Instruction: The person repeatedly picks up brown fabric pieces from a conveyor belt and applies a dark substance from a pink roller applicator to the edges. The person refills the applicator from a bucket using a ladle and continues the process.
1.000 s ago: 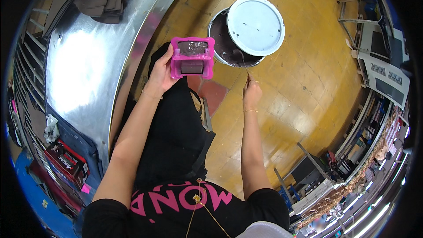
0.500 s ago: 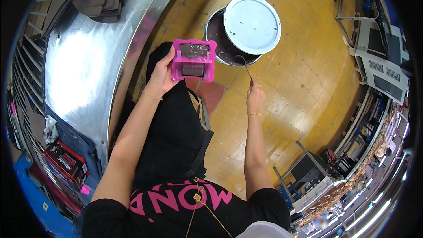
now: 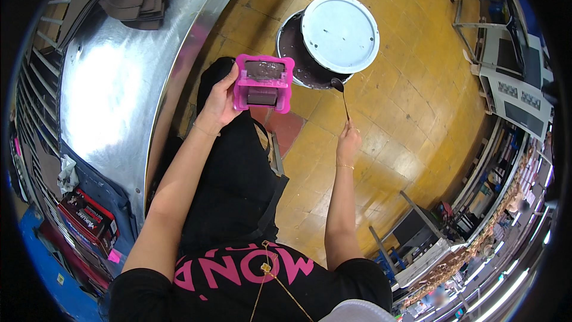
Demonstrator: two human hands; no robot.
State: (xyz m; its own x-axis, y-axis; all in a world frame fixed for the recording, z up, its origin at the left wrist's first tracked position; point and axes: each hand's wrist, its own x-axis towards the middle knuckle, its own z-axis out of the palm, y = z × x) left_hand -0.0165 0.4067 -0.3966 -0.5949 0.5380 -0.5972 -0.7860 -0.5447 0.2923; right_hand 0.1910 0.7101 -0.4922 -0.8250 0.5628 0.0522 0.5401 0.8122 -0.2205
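A pink mould (image 3: 264,83) is gripped by the left hand (image 3: 219,102) and kept level beside the dark-filled bucket (image 3: 301,53), whose white lid (image 3: 339,33) is slid partly aside; a long spoon (image 3: 341,96) is pinched in the right hand (image 3: 348,142), its bowl at the bucket's rim

— Any packages or labels on your feed?
— I see a flat red and black box (image 3: 88,219) low on the left, under the steel surface (image 3: 113,95), with a small pink tag (image 3: 114,256) just beside it.
— Screens?
— I can't make out any.
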